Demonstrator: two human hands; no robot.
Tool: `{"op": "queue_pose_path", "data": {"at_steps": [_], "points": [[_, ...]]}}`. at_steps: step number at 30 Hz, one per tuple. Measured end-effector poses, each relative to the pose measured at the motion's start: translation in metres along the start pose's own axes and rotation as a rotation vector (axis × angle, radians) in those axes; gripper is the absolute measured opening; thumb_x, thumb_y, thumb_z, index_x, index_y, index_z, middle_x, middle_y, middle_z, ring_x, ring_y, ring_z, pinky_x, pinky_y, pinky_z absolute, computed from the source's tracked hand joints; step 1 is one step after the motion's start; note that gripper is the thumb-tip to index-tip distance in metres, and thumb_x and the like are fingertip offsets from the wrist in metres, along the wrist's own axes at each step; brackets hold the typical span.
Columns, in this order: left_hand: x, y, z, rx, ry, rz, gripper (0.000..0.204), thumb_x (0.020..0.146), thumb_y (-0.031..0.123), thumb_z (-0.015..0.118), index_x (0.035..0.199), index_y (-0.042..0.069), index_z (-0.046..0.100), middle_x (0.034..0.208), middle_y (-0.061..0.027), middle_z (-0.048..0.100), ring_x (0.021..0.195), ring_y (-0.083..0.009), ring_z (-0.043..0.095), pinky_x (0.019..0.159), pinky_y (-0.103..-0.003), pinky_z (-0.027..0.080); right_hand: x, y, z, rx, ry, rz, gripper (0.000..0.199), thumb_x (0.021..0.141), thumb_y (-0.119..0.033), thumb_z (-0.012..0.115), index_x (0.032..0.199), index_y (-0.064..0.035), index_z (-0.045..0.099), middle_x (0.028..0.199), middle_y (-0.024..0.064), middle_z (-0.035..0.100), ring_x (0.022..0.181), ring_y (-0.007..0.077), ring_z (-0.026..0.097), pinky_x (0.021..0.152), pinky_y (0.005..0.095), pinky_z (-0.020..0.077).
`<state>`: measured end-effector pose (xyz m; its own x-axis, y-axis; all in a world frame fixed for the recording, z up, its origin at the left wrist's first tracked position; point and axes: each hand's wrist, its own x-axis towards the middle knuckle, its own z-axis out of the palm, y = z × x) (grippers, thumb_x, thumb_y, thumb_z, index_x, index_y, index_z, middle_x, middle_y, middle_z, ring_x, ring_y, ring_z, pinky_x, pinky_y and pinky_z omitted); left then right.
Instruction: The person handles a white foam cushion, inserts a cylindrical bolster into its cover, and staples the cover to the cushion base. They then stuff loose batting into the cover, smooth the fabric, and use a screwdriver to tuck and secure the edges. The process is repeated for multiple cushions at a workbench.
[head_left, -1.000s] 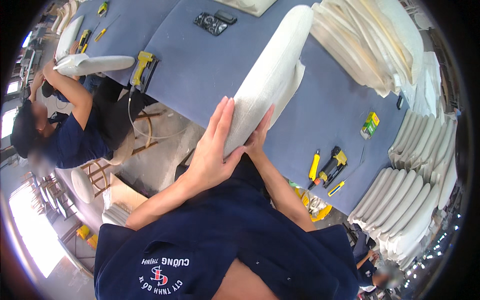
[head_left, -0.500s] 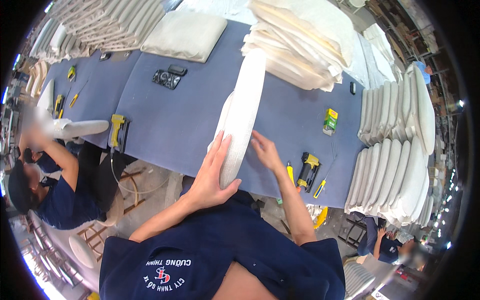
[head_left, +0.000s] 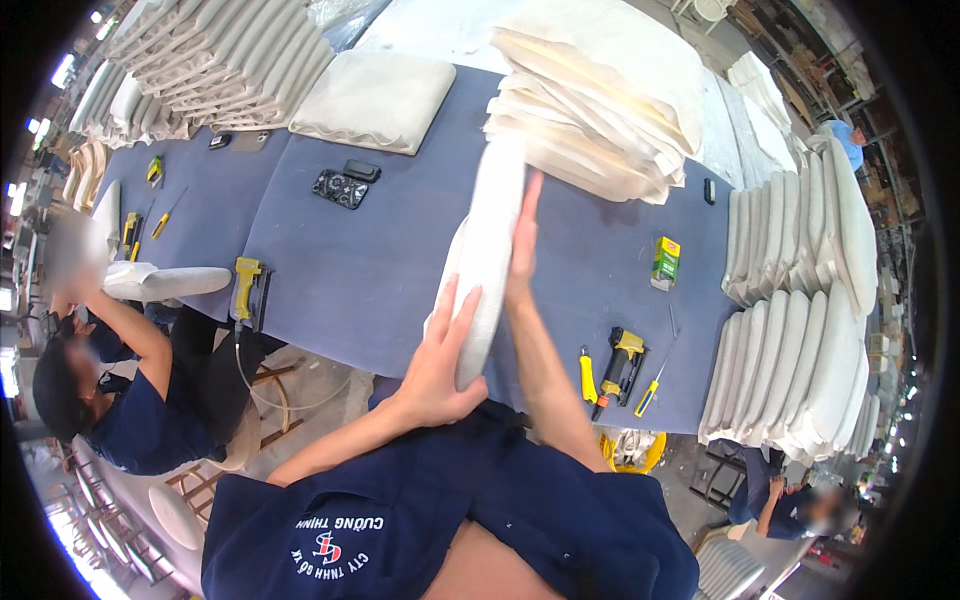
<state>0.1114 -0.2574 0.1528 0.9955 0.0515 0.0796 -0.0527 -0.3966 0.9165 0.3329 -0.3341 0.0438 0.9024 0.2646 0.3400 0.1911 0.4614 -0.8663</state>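
Note:
A pale fabric-covered seat cushion stands on its edge over the blue-grey table, its long side running away from me. My left hand grips its near end, with the fingers over the left side and the thumb by the near edge. Along the cushion's right face lies my right hand, flat, its fingers stretched toward the far end. To the right of my right forearm, a yellow-and-black staple gun rests near the table's front edge, between a yellow-handled cutter and a thin tool with a yellow handle.
Pale fabric sheets are piled at the far side. Padded cushions stand in rows at right; more are stacked far left. A small green-yellow box sits nearby. At left a co-worker handles another cushion beside a staple gun.
My right hand has moved forward from beside the cushion's near half and now lies against its right face. My left hand keeps its grip at the near end.

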Motion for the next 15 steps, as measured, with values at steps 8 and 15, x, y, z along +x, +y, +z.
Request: {"op": "queue_pose_path", "data": {"at_steps": [8, 15], "points": [[-0.003, -0.021, -0.026, -0.003, 0.031, 0.004, 0.097, 0.090, 0.018, 0.069, 0.172, 0.005, 0.020, 0.178, -0.0314, 0.004, 0.166, -0.0458, 0.009, 0.131, -0.052, 0.020, -0.076, 0.064, -0.035, -0.428, -0.269, 0.400, 0.079, 0.116, -0.053, 0.025, 0.172, 0.0009, 0.008, 0.181, 0.0165, 0.005, 0.167, 0.0289, 0.006, 0.135, 0.0407, 0.0061], [0.004, -0.057, -0.017, -0.765, 0.155, -0.038, 0.087, 0.110, 0.057, 0.040, 0.173, 0.003, 0.011, 0.180, -0.0222, 0.008, 0.168, -0.0354, 0.008, 0.133, -0.047, 0.003, 0.000, -0.130, 0.000, -0.282, 0.033, -0.148, 0.082, 0.115, -0.055, 0.031, 0.172, 0.0005, 0.013, 0.181, 0.0158, 0.011, 0.167, 0.0263, 0.009, 0.135, 0.0439, 0.0063]]}}
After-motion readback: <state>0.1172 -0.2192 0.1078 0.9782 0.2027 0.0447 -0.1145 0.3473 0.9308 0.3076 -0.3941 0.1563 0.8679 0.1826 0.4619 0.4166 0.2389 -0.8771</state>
